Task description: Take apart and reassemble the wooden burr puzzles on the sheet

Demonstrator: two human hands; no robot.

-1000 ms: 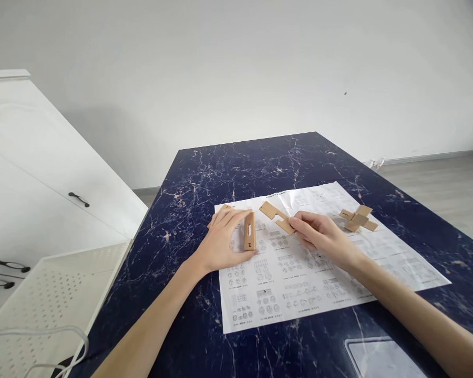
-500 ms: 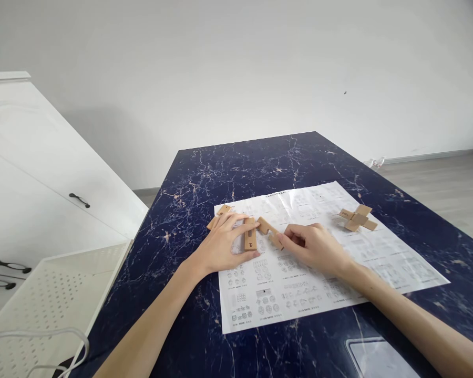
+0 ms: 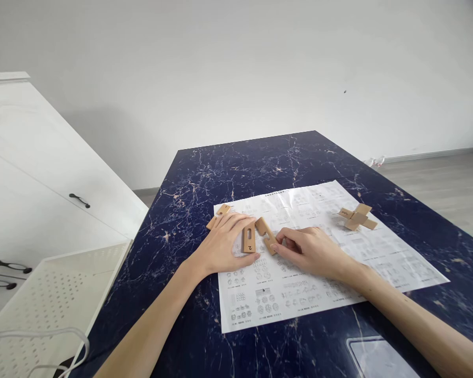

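Observation:
My left hand [image 3: 227, 244] rests on the printed sheet, fingers stretched out and thumb apart. Its fingers reach over the top end of a slotted wooden block marked 2 [image 3: 249, 244]; whether they press on it I cannot tell. Partly behind that hand, more wooden puzzle pieces [image 3: 223, 210] lie at the sheet's left corner. My right hand [image 3: 305, 248] pinches the near end of a notched wooden puzzle piece [image 3: 262, 227] between thumb and fingers. This piece lies slanted just right of the block marked 2.
The white paper sheet [image 3: 319, 299] with printed diagrams lies on the dark blue marbled table [image 3: 236, 168]. Crossed wooden pieces [image 3: 357, 217] sit at its right side. Near the front edge is a pale framed rectangle [image 3: 378, 357]. A white cabinet [image 3: 43, 173] stands to the left.
The notched piece has turned and shifted left, closer to the block marked 2, with my right hand moving along. My left fingers have drawn back off the block's right side.

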